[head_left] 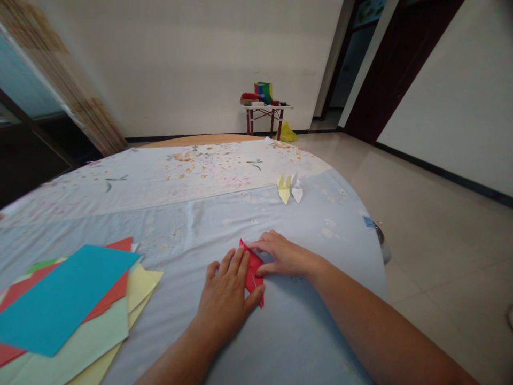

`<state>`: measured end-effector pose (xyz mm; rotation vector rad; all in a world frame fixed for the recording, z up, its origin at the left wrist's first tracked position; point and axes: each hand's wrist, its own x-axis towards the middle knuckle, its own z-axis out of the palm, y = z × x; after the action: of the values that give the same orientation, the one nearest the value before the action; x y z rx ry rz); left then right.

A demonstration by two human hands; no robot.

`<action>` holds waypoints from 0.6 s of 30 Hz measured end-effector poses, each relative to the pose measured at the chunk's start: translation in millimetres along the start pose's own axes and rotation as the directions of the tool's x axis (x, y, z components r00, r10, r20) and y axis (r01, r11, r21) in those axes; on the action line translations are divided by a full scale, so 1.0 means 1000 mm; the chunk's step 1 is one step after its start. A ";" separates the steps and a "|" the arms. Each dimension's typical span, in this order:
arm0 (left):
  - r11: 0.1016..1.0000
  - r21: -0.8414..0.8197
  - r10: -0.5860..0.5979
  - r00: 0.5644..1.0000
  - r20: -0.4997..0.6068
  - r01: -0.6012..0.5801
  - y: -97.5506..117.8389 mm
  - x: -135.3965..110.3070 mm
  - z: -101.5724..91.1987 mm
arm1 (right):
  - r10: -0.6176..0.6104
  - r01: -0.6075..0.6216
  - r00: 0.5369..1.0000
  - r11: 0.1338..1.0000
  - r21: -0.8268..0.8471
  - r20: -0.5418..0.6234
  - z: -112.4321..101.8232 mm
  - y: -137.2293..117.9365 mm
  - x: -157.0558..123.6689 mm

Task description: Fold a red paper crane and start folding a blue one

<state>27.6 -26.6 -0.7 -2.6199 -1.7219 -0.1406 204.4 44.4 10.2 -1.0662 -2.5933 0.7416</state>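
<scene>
A piece of red folded paper (252, 270) lies on the blue part of the tablecloth, narrow and pointed at both ends. My left hand (226, 283) rests flat over its left side, fingers stretched out and thumb across the lower part. From the right, my right hand (280, 254) grips the paper's right edge between thumb and fingers; the fingertips partly hide the fold. Farther up the table stand two folded paper figures side by side, a yellow one (284, 188) and a white one (296, 188).
On the left lies a loose stack of coloured sheets, a blue sheet (68, 299) on top. The round table's edge curves along the right. A small side table (267, 107) with a colourful bag (263, 92) stands by the far wall, a yellow plastic bag (286, 132) beside it.
</scene>
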 end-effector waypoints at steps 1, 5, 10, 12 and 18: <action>1.000 0.002 0.000 1.000 -0.001 0.000 0.000 0.000 0.000 | -0.002 0.002 1.000 1.000 -0.005 0.001 0.000 0.000 0.000; 1.000 0.013 0.003 1.000 -0.015 -0.003 -0.001 0.000 0.003 | -0.011 0.011 1.000 0.999 -0.034 -0.002 0.000 -0.002 -0.002; 1.000 0.013 -0.009 1.000 -0.016 0.009 -0.001 -0.002 0.003 | -0.017 0.017 1.000 0.997 -0.077 0.001 0.000 -0.007 -0.002; 1.000 0.010 -0.010 1.000 -0.018 0.010 0.000 -0.001 0.003 | -0.014 0.014 1.000 0.995 -0.095 0.001 0.000 -0.008 -0.001; 1.000 -0.001 -0.010 0.999 -0.036 0.010 0.000 -0.002 0.003 | -0.006 0.006 1.000 0.991 -0.134 0.002 0.000 -0.011 0.001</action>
<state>27.3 -27.9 -3.8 -2.5930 -1.7244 -0.1875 197.2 38.1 16.3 -1.0944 -2.6790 0.5731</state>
